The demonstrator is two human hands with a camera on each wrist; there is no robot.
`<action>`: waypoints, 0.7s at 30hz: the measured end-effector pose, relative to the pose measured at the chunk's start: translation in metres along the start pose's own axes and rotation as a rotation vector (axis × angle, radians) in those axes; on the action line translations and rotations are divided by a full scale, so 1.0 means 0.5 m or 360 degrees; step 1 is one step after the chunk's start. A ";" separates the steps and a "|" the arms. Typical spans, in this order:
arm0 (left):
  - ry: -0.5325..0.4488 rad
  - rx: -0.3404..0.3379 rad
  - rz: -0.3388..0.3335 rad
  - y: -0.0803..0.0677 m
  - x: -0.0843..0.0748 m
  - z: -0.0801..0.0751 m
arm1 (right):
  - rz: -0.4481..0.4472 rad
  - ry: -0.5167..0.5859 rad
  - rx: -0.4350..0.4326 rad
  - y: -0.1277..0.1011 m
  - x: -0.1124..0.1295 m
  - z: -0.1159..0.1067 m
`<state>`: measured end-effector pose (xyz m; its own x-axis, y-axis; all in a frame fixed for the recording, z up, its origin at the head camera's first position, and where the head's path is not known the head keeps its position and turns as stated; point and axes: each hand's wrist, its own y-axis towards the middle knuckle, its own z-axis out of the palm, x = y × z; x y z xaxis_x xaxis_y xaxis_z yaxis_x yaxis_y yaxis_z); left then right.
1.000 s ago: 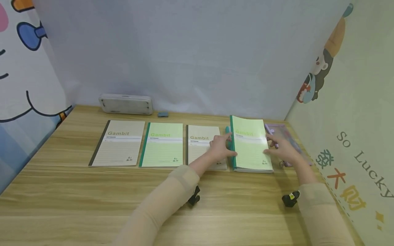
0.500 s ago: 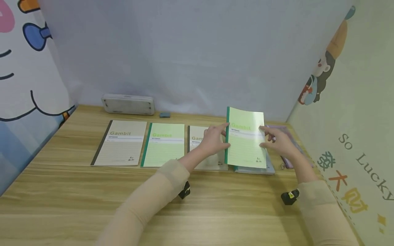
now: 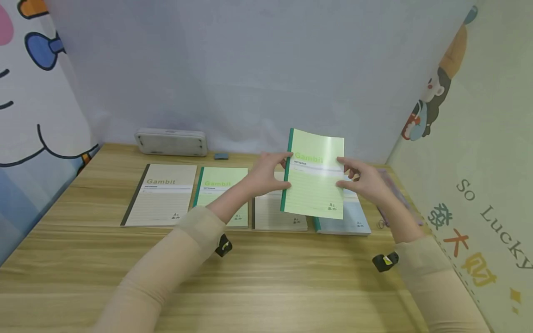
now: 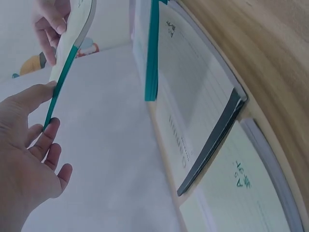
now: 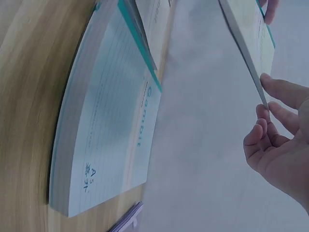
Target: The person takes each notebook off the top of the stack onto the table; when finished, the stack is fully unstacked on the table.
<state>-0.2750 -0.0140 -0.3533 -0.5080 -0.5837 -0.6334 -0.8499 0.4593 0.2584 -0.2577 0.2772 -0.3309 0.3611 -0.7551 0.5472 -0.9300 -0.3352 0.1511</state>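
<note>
Up in the air above the table (image 3: 291, 277), a green notebook (image 3: 315, 178) with a dark green spine is held tilted toward the camera, its front cover showing. The left hand (image 3: 262, 175) grips the spine edge, fingers (image 4: 46, 142) curled behind and thumb on the front; the right hand (image 3: 361, 182) pinches the opposite edge in the same way, fingers (image 5: 270, 137) bent behind the cover. Directly beneath it, a pale blue notebook (image 3: 347, 219) lies flat on the wood, touching a beige notebook (image 3: 275, 215) on its left. Further left, a second green notebook (image 3: 218, 192) and a larger beige notebook (image 3: 160, 194) continue the row, all lying face up and parallel. A purple pouch (image 3: 393, 194) sits near the right wall, just beside the blue notebook. Toward the back edge a white rectangular case (image 3: 170, 141) lies against the backdrop, with a small grey-blue eraser (image 3: 221, 156) near it. Light wood grain covers the table; a plain pale sheet hangs behind, and cartoon-printed panels close off both sides, the right one bearing the words "So Lucky".
</note>
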 end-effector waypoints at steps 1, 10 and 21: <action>0.0019 0.0005 -0.0002 -0.004 0.000 -0.009 | -0.0011 0.0009 -0.0002 0.002 0.009 0.001; 0.0139 0.0074 -0.0003 -0.048 0.012 -0.082 | -0.0135 0.0042 0.0049 0.011 0.078 0.009; 0.0181 0.0045 -0.0061 -0.123 0.023 -0.158 | -0.0288 0.0076 0.0063 0.019 0.162 0.035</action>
<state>-0.2397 -0.1019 -0.3191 -0.4894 -0.6725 -0.5552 -0.8654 0.4532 0.2139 -0.2360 0.2029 -0.2997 0.5176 -0.6531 0.5527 -0.8463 -0.4858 0.2185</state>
